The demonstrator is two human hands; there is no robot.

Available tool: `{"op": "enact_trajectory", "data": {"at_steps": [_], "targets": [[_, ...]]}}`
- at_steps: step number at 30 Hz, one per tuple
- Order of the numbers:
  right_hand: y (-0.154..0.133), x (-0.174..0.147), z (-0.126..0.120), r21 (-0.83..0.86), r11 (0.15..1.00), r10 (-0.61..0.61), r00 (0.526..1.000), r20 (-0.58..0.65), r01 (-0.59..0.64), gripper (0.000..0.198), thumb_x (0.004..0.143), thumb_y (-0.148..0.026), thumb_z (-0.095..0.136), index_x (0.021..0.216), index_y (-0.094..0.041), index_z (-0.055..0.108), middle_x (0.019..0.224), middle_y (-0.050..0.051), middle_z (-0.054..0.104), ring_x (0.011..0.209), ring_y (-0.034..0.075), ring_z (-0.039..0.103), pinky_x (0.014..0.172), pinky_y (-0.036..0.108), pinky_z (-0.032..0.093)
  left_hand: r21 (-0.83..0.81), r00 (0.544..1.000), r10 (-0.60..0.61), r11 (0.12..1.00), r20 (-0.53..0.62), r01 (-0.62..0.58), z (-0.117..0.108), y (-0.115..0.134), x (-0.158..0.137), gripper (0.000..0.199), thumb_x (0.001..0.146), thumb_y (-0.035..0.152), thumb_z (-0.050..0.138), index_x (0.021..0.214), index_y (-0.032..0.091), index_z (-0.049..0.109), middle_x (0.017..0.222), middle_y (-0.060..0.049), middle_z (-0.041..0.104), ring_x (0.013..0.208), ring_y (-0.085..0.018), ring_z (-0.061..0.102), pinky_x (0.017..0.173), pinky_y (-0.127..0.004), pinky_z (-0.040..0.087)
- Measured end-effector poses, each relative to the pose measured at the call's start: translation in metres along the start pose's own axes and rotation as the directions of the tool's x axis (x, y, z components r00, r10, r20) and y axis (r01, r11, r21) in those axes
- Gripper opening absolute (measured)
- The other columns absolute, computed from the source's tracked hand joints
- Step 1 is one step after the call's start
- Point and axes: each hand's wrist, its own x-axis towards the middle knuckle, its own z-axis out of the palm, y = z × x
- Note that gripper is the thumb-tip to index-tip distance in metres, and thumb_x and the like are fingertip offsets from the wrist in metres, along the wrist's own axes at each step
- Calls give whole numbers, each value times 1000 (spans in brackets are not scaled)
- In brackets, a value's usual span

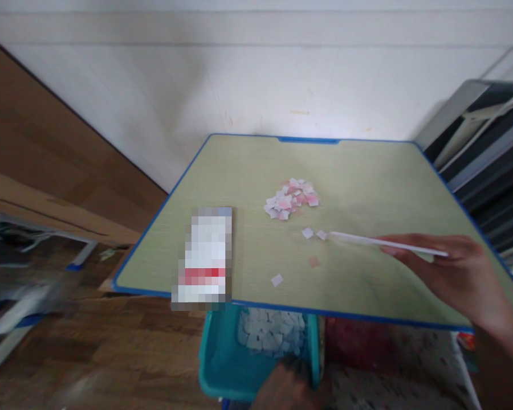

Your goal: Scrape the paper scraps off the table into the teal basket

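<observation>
My right hand (444, 267) is closed around a thin white stick (363, 239) above the right side of the table. The stick's far end meets a small white paper square (322, 235); whether the square clings to it I cannot tell. Beside that lies another square (308, 233), and a third square (277, 279) rests nearer the front edge. A heap of white and pink-stained squares (288, 199) sits around the middle. My left hand (288, 387) is low at the teal basin (222, 376), its fingers dark and blurred. White squares (271, 330) lie inside the basin.
The light green table (359, 171) has a blue rim and stands against a white wall (256, 85). A pixelated flat object (205, 256) lies at its left front. Brown cardboard (68, 131) leans on the left; folded dark panels (496, 136) stand on the right.
</observation>
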Motion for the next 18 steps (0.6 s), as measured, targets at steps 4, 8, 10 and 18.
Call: {"op": "enact_trajectory", "data": {"at_steps": [4, 8, 10, 18], "targets": [[6, -7, -5, -20, 993, 115, 993, -38, -115, 22, 76, -40, 63, 77, -22, 75, 69, 2, 75, 54, 17, 68, 46, 22, 52, -35, 999, -15, 999, -33, 14, -2, -1, 0, 28, 66, 31, 79, 87, 25, 62, 53, 4, 55, 44, -17, 49, 38, -29, 35], [15, -15, -8, -32, 973, 222, 967, -123, -228, 18, 71, -38, 68, 73, -22, 75, 68, 1, 74, 53, 18, 67, 44, 22, 50, -43, 998, 7, 999, -59, -10, -1, -3, 2, 29, 63, 32, 81, 82, 24, 61, 51, 4, 54, 42, -17, 47, 37, -29, 33], [16, -17, -9, -38, 960, 266, 944, -195, -279, 16, 70, -36, 69, 73, -21, 75, 67, 2, 74, 53, 19, 67, 43, 23, 49, -34, 996, 2, 999, -86, -5, -1, -3, 3, 33, 60, 31, 83, 83, 24, 61, 51, 4, 54, 42, -17, 47, 36, -29, 33], [4, -16, -9, 60, 966, 258, 956, -139, -252, 12, 66, -36, 71, 68, -25, 75, 66, 1, 74, 53, 19, 67, 44, 23, 51, -59, 998, -8, 998, -64, 4, 0, -3, 1, 31, 64, 29, 80, 87, 23, 60, 53, 4, 55, 43, -17, 48, 35, -29, 32]]}}
